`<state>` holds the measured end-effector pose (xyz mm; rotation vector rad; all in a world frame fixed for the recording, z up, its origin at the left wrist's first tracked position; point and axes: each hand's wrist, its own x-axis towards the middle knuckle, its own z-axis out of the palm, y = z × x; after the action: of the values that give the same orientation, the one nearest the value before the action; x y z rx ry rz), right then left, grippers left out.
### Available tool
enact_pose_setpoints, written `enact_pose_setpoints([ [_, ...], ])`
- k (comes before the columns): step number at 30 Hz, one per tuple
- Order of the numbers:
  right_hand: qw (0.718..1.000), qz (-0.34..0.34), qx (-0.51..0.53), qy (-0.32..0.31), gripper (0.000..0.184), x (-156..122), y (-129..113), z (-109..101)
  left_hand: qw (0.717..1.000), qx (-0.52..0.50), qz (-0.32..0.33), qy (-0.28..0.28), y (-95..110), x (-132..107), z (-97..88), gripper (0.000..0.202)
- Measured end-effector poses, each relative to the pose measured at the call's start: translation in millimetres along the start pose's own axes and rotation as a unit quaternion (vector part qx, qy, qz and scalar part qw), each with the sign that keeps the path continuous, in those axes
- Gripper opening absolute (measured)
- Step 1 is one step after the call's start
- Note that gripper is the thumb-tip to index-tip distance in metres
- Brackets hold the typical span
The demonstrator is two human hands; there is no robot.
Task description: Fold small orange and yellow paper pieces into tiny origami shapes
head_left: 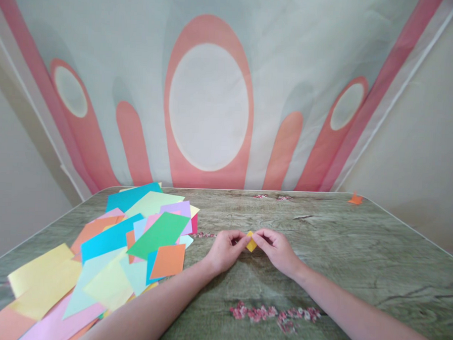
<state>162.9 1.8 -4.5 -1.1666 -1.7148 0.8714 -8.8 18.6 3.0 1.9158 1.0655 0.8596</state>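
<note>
Near the middle of the table, a small folded piece of yellow paper (251,244) is pinched between both hands. My left hand (226,250) is closed on its left side, thumb and forefinger at the upper edge. From the right, my right hand (277,250) grips the opposite side the same way. The piece is diamond-shaped and held just above the wood-patterned table (342,253). The fingertips cover parts of its edges, so its folds are hard to make out.
A loose pile of coloured paper sheets (159,234) spreads over the table's left side, close to my left forearm. A small orange folded paper piece (355,198) lies at the far right corner. Behind the table hangs a printed backdrop (209,105).
</note>
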Motion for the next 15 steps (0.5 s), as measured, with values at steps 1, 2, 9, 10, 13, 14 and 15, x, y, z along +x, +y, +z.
enact_pose_setpoints([
  [1, 1.0, 0.004, -0.001, -0.002, 0.028, 0.3, 1.4, -0.1, 1.0, -0.004, 0.0, 0.001, -0.2, 0.3, 0.0, 0.035],
  [2, 1.0, 0.007, -0.004, -0.002, 0.028, 0.5, 2.6, -0.2, 1.0, -0.007, 0.0, 0.0, -0.2, 0.6, 0.1, 0.035],
  [9, 1.0, 0.001, -0.022, 0.004, 0.026, -0.4, 3.2, 0.2, 1.0, -0.011, -0.008, -0.016, 2.6, 0.8, 1.0, 0.033],
  [10, 1.0, 0.002, -0.02, 0.001, 0.026, -0.7, 2.6, 0.4, 1.0, -0.01, -0.009, -0.016, 2.7, 0.7, 1.0, 0.033],
  [13, 1.0, 0.002, -0.004, -0.008, 0.025, -1.6, 0.8, 1.2, 1.0, -0.008, -0.008, -0.016, 2.5, 0.6, 1.3, 0.033],
  [14, 1.0, 0.0, 0.001, -0.011, 0.024, -1.8, 0.3, 1.4, 1.0, -0.008, -0.007, -0.017, 2.3, 0.5, 1.4, 0.032],
  [15, 1.0, -0.002, 0.003, -0.012, 0.023, -2.0, -0.3, 1.6, 1.0, -0.007, -0.007, -0.02, 2.1, 0.5, 1.6, 0.031],
])
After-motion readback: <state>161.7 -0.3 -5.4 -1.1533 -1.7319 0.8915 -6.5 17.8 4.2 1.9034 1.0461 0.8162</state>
